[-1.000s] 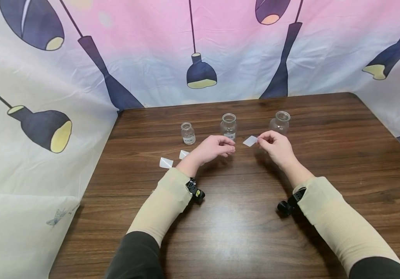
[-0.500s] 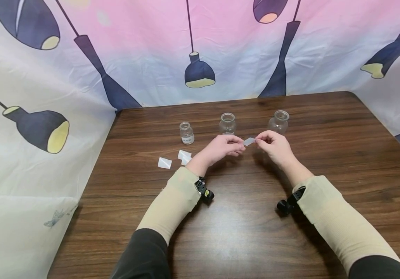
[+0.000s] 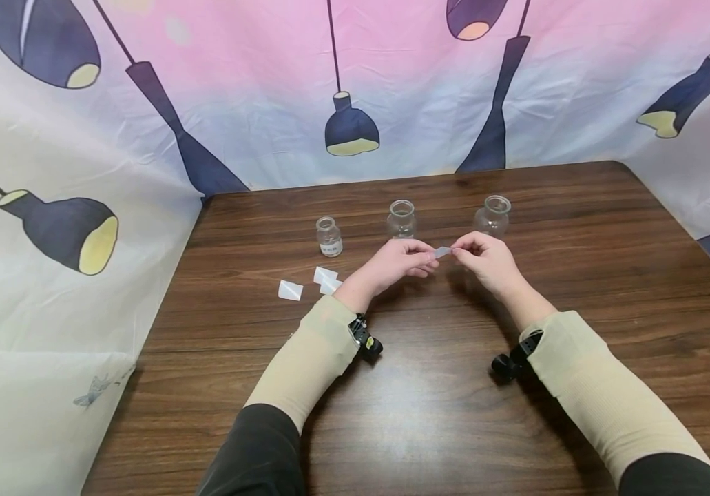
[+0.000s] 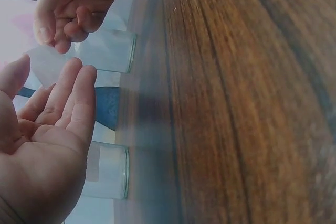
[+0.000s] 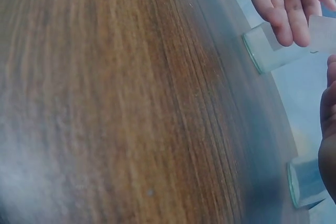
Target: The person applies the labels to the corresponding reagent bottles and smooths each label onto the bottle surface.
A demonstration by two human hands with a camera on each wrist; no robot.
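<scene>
My right hand (image 3: 489, 262) pinches a small whitish label (image 3: 443, 252) at its right end, held above the table between both hands. My left hand (image 3: 394, 264) is at the label's other end, thumb and fingertips right at its edge. In the left wrist view, the left hand's fingers (image 4: 79, 95) are straight, with the thumb apart from them. Just behind the hands stand a middle glass bottle (image 3: 401, 219) and a wider glass bottle (image 3: 492, 215), their lower parts partly hidden. A smaller glass bottle (image 3: 329, 238) with a printed white label stands to the left.
Three white pieces lie left of my left wrist: one alone (image 3: 290, 290), plus a back piece (image 3: 325, 274) overlapping a front piece (image 3: 330, 285) partly covered by the arm. A brown wood-grain table (image 3: 423, 406) meets a printed cloth (image 3: 293, 131) at its far edge.
My left hand has moved right to the label, uncovering more of the white pieces. The label now appears more tilted, while my right hand stays in nearly the same place.
</scene>
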